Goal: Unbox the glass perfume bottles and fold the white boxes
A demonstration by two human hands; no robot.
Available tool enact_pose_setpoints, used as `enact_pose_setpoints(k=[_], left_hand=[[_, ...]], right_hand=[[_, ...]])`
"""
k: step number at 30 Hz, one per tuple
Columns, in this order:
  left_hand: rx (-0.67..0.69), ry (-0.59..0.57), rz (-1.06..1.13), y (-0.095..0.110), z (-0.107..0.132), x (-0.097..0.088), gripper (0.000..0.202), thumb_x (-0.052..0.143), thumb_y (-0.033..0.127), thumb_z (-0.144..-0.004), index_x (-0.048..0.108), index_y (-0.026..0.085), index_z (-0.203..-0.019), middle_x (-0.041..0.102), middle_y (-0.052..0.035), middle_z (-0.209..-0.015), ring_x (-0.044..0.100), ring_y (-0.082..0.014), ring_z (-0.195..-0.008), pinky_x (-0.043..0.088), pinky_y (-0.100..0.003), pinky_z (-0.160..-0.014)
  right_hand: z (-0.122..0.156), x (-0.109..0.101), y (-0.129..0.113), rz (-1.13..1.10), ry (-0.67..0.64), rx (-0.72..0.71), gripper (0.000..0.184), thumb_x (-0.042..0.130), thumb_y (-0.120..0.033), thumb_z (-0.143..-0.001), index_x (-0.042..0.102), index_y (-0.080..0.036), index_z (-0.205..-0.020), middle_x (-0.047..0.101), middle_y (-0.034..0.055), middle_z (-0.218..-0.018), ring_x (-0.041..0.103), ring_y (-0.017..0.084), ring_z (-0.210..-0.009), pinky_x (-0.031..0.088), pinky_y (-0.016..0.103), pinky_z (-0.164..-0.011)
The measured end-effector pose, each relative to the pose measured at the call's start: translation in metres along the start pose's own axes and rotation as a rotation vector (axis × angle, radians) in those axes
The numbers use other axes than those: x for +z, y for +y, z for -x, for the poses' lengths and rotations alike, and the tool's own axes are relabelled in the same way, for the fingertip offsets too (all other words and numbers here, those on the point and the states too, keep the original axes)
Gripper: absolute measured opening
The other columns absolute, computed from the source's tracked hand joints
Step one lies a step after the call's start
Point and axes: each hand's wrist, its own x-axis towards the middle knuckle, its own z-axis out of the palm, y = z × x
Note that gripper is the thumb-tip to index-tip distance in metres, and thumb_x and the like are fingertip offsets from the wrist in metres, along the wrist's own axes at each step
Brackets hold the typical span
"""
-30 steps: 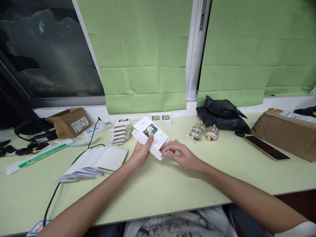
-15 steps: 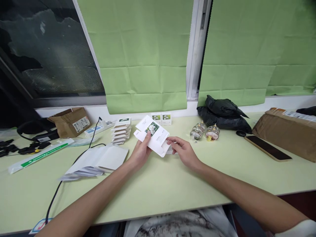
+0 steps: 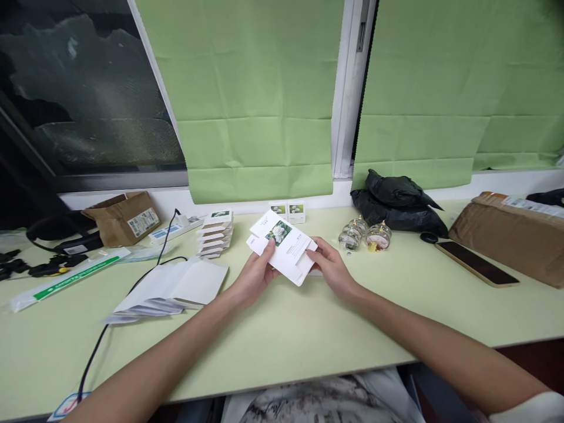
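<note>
Both my hands hold one flat white carton blank (image 3: 284, 245) with a flower picture, tilted above the pale green table (image 3: 282, 335). My left hand (image 3: 254, 275) pinches its left edge, thumb on top. My right hand (image 3: 331, 269) grips its right edge with curled fingers. Behind the carton stands a stack of folded flat cartons (image 3: 214, 234). Two small assembled boxes (image 3: 288, 211) sit by the window sill.
A fan of white sheets (image 3: 171, 289) lies to the left, with a black cable (image 3: 127, 294) crossing it. Two glass jars (image 3: 365, 236), a black bag (image 3: 396, 202), a phone (image 3: 476, 264) and a brown parcel (image 3: 511, 235) are to the right. A cardboard box (image 3: 123, 218) stands far left.
The carton has shifted a little to the right and up. My right hand has come up from the table and taken hold of its right edge.
</note>
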Motion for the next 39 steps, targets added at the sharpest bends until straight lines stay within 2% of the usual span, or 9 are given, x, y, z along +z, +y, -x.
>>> enact_pose_setpoints(k=[4,11,16,20,23,25,31,36,39], left_hand=[[0.016,0.020,-0.073,0.002,-0.003,-0.010,0.047,0.072,0.052,-0.092,0.070,0.021,-0.127,0.072,-0.0141,-0.132,0.069,-0.0321,-0.119,0.054,-0.047,-0.106],[-0.049,-0.092,-0.253,0.000,-0.006,-0.019,0.052,0.072,0.056,-0.089,0.072,0.020,-0.127,0.076,-0.0147,-0.123,0.072,-0.0351,-0.110,0.056,-0.048,-0.095],[0.034,-0.160,-0.287,0.009,-0.005,-0.017,0.057,0.068,0.054,-0.093,0.061,0.027,-0.143,0.073,-0.0130,-0.130,0.071,-0.0314,-0.112,0.059,-0.042,-0.087],[0.049,-0.176,-0.410,0.018,-0.002,-0.020,0.062,0.069,0.057,-0.091,0.062,0.023,-0.143,0.078,-0.0135,-0.113,0.075,-0.0276,-0.087,0.059,-0.036,-0.070],[0.026,-0.269,-0.438,0.022,0.000,-0.020,0.068,0.070,0.054,-0.091,0.056,0.021,-0.148,0.079,-0.0105,-0.090,0.068,-0.0211,-0.061,0.053,-0.032,-0.056],[0.038,-0.320,-0.418,0.023,0.001,-0.020,0.066,0.073,0.048,-0.091,0.054,0.022,-0.150,0.077,-0.0080,-0.082,0.065,-0.0179,-0.056,0.050,-0.029,-0.054],[0.007,-0.254,-0.396,0.017,-0.002,-0.022,0.064,0.074,0.047,-0.091,0.055,0.021,-0.146,0.073,-0.0044,-0.076,0.062,-0.0150,-0.054,0.046,-0.026,-0.052],[0.107,-0.189,-0.411,0.011,-0.003,-0.022,0.056,0.069,0.052,-0.093,0.060,0.021,-0.140,0.072,-0.0049,-0.082,0.059,-0.0140,-0.061,0.045,-0.026,-0.055],[0.107,-0.175,-0.402,0.010,-0.003,-0.021,0.055,0.071,0.051,-0.092,0.063,0.021,-0.136,0.070,-0.0044,-0.079,0.055,-0.0136,-0.061,0.042,-0.025,-0.053]], right_hand=[[-0.003,-0.004,-0.003,-0.091,-0.011,0.015,0.020,0.059,-0.036,-0.088,0.072,-0.023,-0.097,0.071,0.0037,-0.103,0.064,0.021,-0.091,0.055,0.032,-0.077],[-0.005,-0.010,0.003,0.070,-0.082,-0.013,0.033,0.073,-0.054,-0.086,0.066,-0.022,-0.089,0.065,0.0006,-0.079,0.057,0.015,-0.067,0.047,0.026,-0.056],[-0.007,-0.015,-0.005,0.040,-0.080,-0.017,0.034,0.069,-0.054,-0.090,0.059,-0.026,-0.106,0.060,-0.0052,-0.068,0.051,0.011,-0.052,0.040,0.021,-0.043],[-0.008,-0.018,-0.014,0.093,-0.142,0.011,0.037,0.069,-0.052,-0.090,0.054,-0.028,-0.114,0.057,-0.0091,-0.062,0.045,0.009,-0.042,0.035,0.019,-0.038],[-0.010,-0.020,-0.016,0.104,-0.099,-0.003,0.036,0.069,-0.052,-0.090,0.054,-0.029,-0.113,0.054,-0.0106,-0.059,0.040,0.008,-0.041,0.031,0.017,-0.038],[-0.011,-0.024,-0.017,0.101,-0.116,-0.017,0.035,0.067,-0.052,-0.092,0.053,-0.029,-0.115,0.052,-0.0110,-0.059,0.041,0.008,-0.041,0.031,0.017,-0.038],[-0.016,-0.040,-0.019,0.190,-0.322,-0.053,0.034,0.067,-0.053,-0.094,0.057,-0.023,-0.106,0.056,-0.0064,-0.067,0.050,0.008,-0.049,0.040,0.020,-0.044],[-0.015,-0.040,-0.020,0.190,-0.340,-0.002,0.036,0.068,-0.051,-0.093,0.061,-0.022,-0.113,0.056,-0.0067,-0.064,0.047,0.008,-0.045,0.036,0.020,-0.042],[-0.014,-0.037,-0.020,0.170,-0.302,0.028,0.033,0.066,-0.052,-0.095,0.062,-0.022,-0.106,0.057,-0.0061,-0.060,0.048,0.009,-0.043,0.037,0.020,-0.040]])
